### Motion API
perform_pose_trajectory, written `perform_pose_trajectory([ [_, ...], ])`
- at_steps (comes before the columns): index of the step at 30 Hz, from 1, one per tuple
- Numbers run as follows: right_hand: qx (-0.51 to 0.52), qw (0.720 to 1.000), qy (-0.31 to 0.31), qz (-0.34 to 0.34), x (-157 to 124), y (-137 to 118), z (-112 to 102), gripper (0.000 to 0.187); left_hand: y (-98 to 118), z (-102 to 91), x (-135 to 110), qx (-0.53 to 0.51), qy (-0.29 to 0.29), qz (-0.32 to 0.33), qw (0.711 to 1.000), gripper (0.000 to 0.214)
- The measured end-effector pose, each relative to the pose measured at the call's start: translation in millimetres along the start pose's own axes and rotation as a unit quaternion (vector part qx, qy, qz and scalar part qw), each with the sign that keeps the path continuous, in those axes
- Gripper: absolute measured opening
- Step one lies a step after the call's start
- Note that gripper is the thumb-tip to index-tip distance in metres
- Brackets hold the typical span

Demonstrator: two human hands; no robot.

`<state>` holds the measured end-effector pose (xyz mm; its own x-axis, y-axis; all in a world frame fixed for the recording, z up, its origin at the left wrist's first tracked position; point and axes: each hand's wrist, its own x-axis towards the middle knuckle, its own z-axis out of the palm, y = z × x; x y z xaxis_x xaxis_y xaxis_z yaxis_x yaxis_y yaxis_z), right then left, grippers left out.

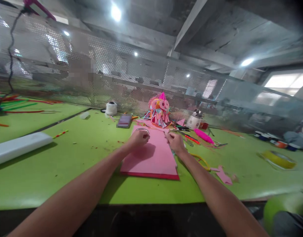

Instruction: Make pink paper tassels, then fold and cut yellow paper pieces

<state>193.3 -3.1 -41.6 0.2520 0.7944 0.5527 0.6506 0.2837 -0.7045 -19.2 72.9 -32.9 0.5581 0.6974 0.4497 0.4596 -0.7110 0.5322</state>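
A stack of pink sheets (151, 161), with a red layer at its bottom edge, lies on the green table in front of me. Over its upper left part my left hand (139, 137) is closed; a thin pale loop (142, 129) shows at its fingers, too blurred to name. My right hand (175, 141) pinches the end of a narrow pink paper strip (163, 129) at the stack's upper right. Behind both hands stands a pink paper craft figure (160, 110) with round eyes, a pointed top and hanging strips.
Right of the stack lie yellow-handled scissors (202, 161), pink paper scraps (224, 175), a bright pink item (203, 136) and a tape roll (277, 159). A long white block (22, 146) lies left. A perforated metal screen (131, 79) closes the table's back.
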Motion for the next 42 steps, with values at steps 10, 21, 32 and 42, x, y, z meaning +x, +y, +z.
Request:
perform_pose_trajectory([
  [10, -0.047, 0.994, 0.083, 0.052, 16.4, 24.4, -13.1, 0.031, -0.7, -19.5, 3.0, -0.029, 0.089, -0.094, 0.991, 0.029],
  [21, -0.137, 0.975, 0.157, 0.079, 36.1, 42.4, -54.7, 0.023, -29.4, -34.6, 2.5, -0.039, 0.211, -0.246, 0.945, 0.033],
  [32, -0.134, 0.979, 0.143, 0.063, 36.7, 43.0, -44.7, 0.034, -33.1, -35.0, 7.0, -0.077, 0.174, -0.193, 0.963, 0.014],
  [42, -0.09, 0.984, -0.005, -0.152, -10.1, -37.9, 5.0, 0.013, 27.1, -2.6, -2.0, -0.383, -0.001, -0.122, 0.916, 0.04],
])
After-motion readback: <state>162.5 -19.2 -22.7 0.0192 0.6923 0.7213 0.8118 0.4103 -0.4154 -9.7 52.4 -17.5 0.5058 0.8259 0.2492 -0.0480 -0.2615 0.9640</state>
